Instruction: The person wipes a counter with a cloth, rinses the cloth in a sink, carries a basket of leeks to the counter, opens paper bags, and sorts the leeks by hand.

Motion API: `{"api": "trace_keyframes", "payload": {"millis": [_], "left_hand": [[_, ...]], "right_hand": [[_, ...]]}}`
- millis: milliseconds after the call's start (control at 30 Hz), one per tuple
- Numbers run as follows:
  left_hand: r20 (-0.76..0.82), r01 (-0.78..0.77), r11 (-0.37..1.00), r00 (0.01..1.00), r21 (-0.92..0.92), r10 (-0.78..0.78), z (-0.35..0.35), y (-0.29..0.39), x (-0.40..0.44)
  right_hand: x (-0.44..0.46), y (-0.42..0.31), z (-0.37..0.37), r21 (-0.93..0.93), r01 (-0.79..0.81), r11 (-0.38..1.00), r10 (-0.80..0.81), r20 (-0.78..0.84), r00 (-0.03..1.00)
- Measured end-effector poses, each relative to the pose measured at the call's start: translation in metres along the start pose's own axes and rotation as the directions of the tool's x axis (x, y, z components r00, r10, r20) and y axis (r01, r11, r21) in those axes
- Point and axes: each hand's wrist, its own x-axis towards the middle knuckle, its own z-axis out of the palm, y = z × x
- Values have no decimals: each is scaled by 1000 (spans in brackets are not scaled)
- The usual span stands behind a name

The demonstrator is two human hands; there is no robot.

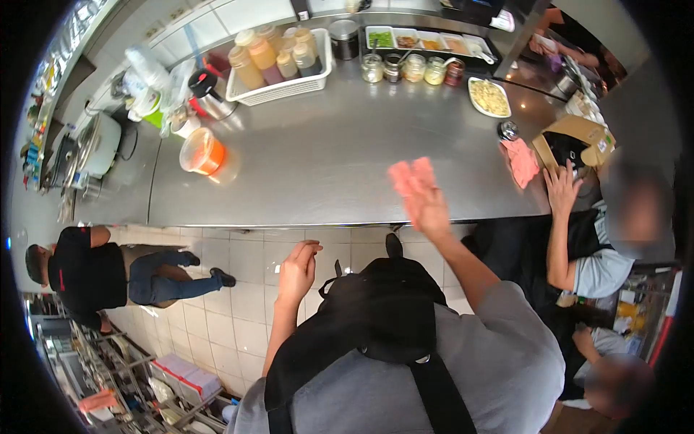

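My right hand (431, 214) is on a folded pink cloth (413, 179), which lies against the steel counter (303, 173) close to its front edge. Part of the cloth is covered by my fingers. Off the counter, in front of my body, my left hand (297, 269) hangs in the air with loosely bent fingers and nothing in it. An orange-filled clear tub (203, 153) stands on the counter's left part. Farther right lies a second pink cloth (520, 162), beside a cardboard box (578, 137).
Along the back are a white basket (282, 90) of sauce bottles, several small jars (414, 68), and a tray of toppings (428, 41). A white dish of shredded food (489, 97) sits at right. A co-worker's hand (562, 186) touches the box; another person (90, 271) stands left.
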Motion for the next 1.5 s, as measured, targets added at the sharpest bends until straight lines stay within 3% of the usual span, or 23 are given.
{"api": "trace_keyframes", "payload": {"millis": [133,233,267,333,433,567,633,700,733,767,800,900,967,1067,1133,1200,1233,1267,1300,1367,1400,1467,1500], "left_hand": [[52,-112,993,992,-34,114,1,10,25],[55,-158,986,985,-48,161,7,7,33],[52,-159,986,985,-58,162,10,6,31],[81,-153,985,984,-76,159,14,6,24],[117,-202,977,971,-66,209,17,-1,19],[116,-261,965,958,-34,263,16,3,23],[92,-243,970,965,-21,244,9,7,20],[55,-227,974,972,-10,228,6,9,18],[47,-202,979,978,-16,203,6,8,14],[50,-180,983,982,-23,181,7,6,9],[66,-186,982,980,-23,187,7,3,4],[53,-64,996,996,-57,67,10,-1,-7],[85,-82,995,993,-51,86,17,-6,-13],[92,-59,998,994,-32,61,19,-5,-17],[127,-112,994,985,-11,113,16,1,-16],[121,-143,989,983,31,138,8,2,-15],[115,-141,990,984,28,136,6,-1,-13],[110,-141,990,984,25,137,5,-4,-12],[99,-138,990,986,31,134,4,-10,-11],[70,-73,997,995,-1,73,4,-22,-15],[35,-46,999,998,9,46,-1,-24,-18],[34,-92,995,995,35,91,-7,-25,-21],[28,-88,995,996,36,87,-8,-27,-25]], "right_hand": [[-62,94,-48,-472,-311,825,277,-141,950],[-87,114,-121,-633,-491,599,711,138,690],[-105,140,-123,-453,-739,499,835,24,549],[-102,127,-173,-348,-854,386,920,79,383],[-75,117,-202,-78,-878,472,882,49,470],[-27,167,-154,-56,-805,590,807,7,591],[-10,174,-94,-223,-715,663,733,-3,680],[12,146,-33,-566,-625,537,662,-176,729],[26,103,-40,-728,-474,494,655,-47,754],[18,146,25,-791,-206,576,183,-120,976],[30,107,27,77,-280,957,290,-267,919],[58,5,56,56,-242,969,246,-88,965],[65,-45,37,-159,-168,973,166,-32,986],[65,-48,3,7,-108,994,109,-19,994],[67,18,44,-99,-240,966,238,-28,971],[41,57,-11,-305,-269,914,182,-286,941],[32,66,-46,-363,-495,789,468,-167,868],[14,128,-34,-487,-404,774,323,-245,914],[0,146,-54,-318,-628,710,610,-167,774],[-25,187,-77,-317,-905,285,897,-244,368],[-40,204,-86,-357,-897,261,910,-219,352],[-67,216,-99,-561,-544,623,685,56,727],[-70,215,-101,-563,-390,729,552,146,821]]}}
